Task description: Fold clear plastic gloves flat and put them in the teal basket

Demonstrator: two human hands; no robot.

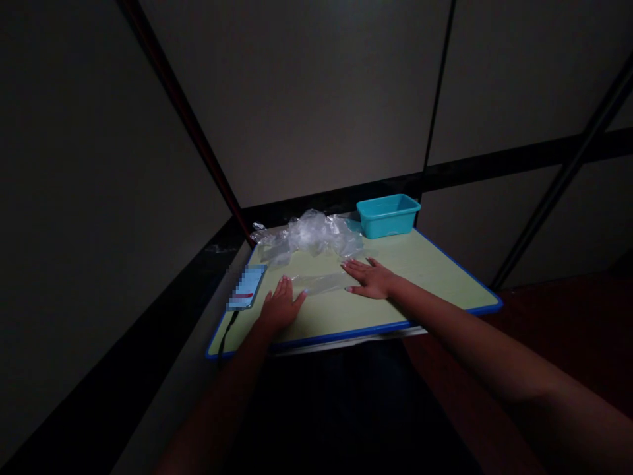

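A clear plastic bag (324,284), folded into a long flat strip, lies on the pale yellow table (376,310). My left hand (283,305) rests at the strip's left end, its fingers stretched out and the thumb apart. At the other end my right hand (370,278) lies flat with spread fingers, touching the plastic. Neither hand grips anything. Just behind the strip sits a crumpled heap of clear plastic bags (316,234).
A turquoise plastic basket (388,224) stands at the table's back right. Along the left edge lies a phone (246,288), its screen lit and blurred, with a dark strap (227,331) near it. Panelled walls (306,99) close in behind and to the left.
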